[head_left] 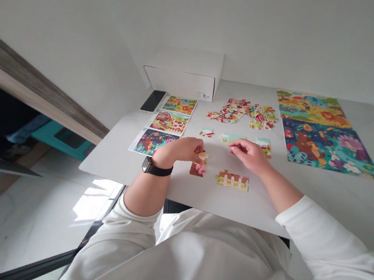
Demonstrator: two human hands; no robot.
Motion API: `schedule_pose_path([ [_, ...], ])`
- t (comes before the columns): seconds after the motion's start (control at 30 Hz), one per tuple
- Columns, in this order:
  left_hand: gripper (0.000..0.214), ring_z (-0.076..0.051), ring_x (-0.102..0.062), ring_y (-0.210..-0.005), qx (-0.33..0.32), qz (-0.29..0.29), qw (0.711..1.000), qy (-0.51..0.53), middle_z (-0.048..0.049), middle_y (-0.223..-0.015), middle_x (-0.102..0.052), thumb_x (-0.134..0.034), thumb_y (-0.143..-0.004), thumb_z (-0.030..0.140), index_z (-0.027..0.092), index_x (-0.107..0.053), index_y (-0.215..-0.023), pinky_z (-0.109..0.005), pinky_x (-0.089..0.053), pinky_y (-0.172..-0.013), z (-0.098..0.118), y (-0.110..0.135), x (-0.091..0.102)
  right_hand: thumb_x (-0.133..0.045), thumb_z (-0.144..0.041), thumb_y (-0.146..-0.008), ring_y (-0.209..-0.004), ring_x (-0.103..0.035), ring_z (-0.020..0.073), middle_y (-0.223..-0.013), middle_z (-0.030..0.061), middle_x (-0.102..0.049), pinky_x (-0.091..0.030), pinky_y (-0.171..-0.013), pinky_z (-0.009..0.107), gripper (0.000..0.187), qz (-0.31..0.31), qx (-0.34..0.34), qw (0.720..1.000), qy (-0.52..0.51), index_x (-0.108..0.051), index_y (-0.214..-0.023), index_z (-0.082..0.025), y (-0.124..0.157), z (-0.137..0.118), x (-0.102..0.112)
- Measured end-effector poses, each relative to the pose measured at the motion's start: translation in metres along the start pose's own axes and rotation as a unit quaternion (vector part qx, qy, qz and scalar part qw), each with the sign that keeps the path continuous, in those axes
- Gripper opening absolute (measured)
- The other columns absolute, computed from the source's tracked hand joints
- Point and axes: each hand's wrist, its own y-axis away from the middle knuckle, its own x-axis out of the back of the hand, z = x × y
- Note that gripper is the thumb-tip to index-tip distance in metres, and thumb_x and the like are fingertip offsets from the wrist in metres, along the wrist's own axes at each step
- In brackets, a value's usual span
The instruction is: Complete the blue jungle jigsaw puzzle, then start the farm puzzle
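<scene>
My left hand [186,149], with a dark watch [148,164] on its wrist, is over the left column of jigsaw pieces. Its fingertips are closed on a puzzle piece at the top of that column, largely hidden by the fingers. Just below lie joined pieces with a pink pig [198,169]. My right hand [249,153] hovers with thumb and forefinger slightly apart, nothing visible between them. Near its fingers are pale blue-green pieces [232,137] and a corner piece [264,145]. A fence strip [233,181] lies nearest me, and a small piece [206,132] sits at upper left.
Loose puzzle pieces [235,111] are heaped toward the back. Two finished-looking pictures [315,110] lie at right. A reference sheet [168,122] with three pictures and a phone [153,101] are at left. A white box [181,82] stands against the wall on the white table [268,206].
</scene>
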Motion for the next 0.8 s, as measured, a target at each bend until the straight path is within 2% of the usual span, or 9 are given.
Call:
schedule_pose_path([
  [0.1,0.042,-0.022,-0.068,-0.084,0.023,-0.004,1.000,-0.003,-0.0057,-0.102,-0.077,-0.087,-0.079,0.048,0.022,-0.073,-0.110,-0.030,-0.041,-0.069,0.000,0.000,-0.001,-0.064,-0.038,-0.102,-0.102,-0.075,0.0278,-0.114,0.0088,-0.082,-0.060,-0.097,0.045,0.024,-0.046,0.121,0.986,0.103,-0.083,-0.113,-0.028,0.007,-0.019,-0.004],
  [0.17,0.041,-0.023,-0.068,-0.085,0.033,-0.006,0.999,-0.007,-0.0060,-0.103,-0.077,-0.087,-0.080,0.046,0.022,-0.073,-0.109,-0.030,-0.041,-0.070,0.000,0.001,-0.001,-0.063,-0.033,-0.104,-0.116,-0.071,0.0298,-0.123,0.0104,-0.079,-0.056,-0.107,0.048,0.026,-0.098,0.212,0.959,0.158,-0.083,-0.120,-0.028,0.013,-0.028,-0.013],
  [0.27,0.035,-0.023,-0.069,-0.086,0.030,-0.004,0.999,-0.009,-0.0066,-0.103,-0.077,-0.084,-0.082,0.040,0.021,-0.073,-0.109,-0.031,-0.041,-0.070,0.002,0.003,-0.001,-0.067,-0.026,-0.102,-0.116,-0.068,0.0309,-0.126,0.0125,-0.077,-0.055,-0.106,0.050,0.032,-0.170,0.284,0.917,0.223,-0.082,-0.130,-0.027,0.023,-0.030,-0.032],
  [0.4,0.037,-0.024,-0.069,-0.086,0.019,-0.003,1.000,-0.002,-0.0063,-0.103,-0.077,-0.086,-0.079,0.037,0.021,-0.072,-0.110,-0.031,-0.042,-0.071,0.002,0.004,-0.001,-0.071,-0.024,-0.100,-0.121,-0.065,0.0336,-0.132,0.0142,-0.075,-0.053,-0.107,0.055,0.041,-0.197,0.307,0.885,0.290,-0.077,-0.141,-0.028,0.031,-0.023,-0.050],
  [0.5,0.048,-0.024,-0.070,-0.089,0.012,-0.008,1.000,-0.002,-0.0061,-0.105,-0.077,-0.091,-0.073,0.040,0.022,-0.071,-0.112,-0.031,-0.043,-0.073,0.001,0.003,-0.002,-0.073,-0.025,-0.099,-0.128,-0.062,0.0347,-0.141,0.0145,-0.072,-0.051,-0.110,0.055,0.044,-0.186,0.303,0.884,0.303,-0.076,-0.143,-0.031,0.034,-0.023,-0.053],
  [0.63,0.050,-0.025,-0.070,-0.091,0.013,-0.013,1.000,-0.013,-0.0072,-0.109,-0.077,-0.090,-0.074,0.044,0.022,-0.070,-0.113,-0.031,-0.044,-0.073,0.002,0.004,0.000,-0.075,-0.023,-0.097,-0.132,-0.060,0.0354,-0.149,0.0114,-0.070,-0.050,-0.111,0.057,0.048,-0.189,0.290,0.889,0.300,-0.075,-0.144,-0.033,0.034,-0.024,-0.050],
  [0.8,0.047,-0.024,-0.070,-0.094,-0.015,-0.036,0.999,-0.010,-0.0058,-0.112,-0.076,-0.088,-0.073,0.034,0.022,-0.068,-0.114,-0.030,-0.045,-0.076,0.001,0.010,0.006,-0.074,-0.025,-0.097,-0.124,-0.064,0.0347,-0.145,0.0104,-0.074,-0.052,-0.105,0.055,0.043,-0.190,0.289,0.885,0.312,-0.078,-0.139,-0.032,0.034,-0.020,-0.050],
])
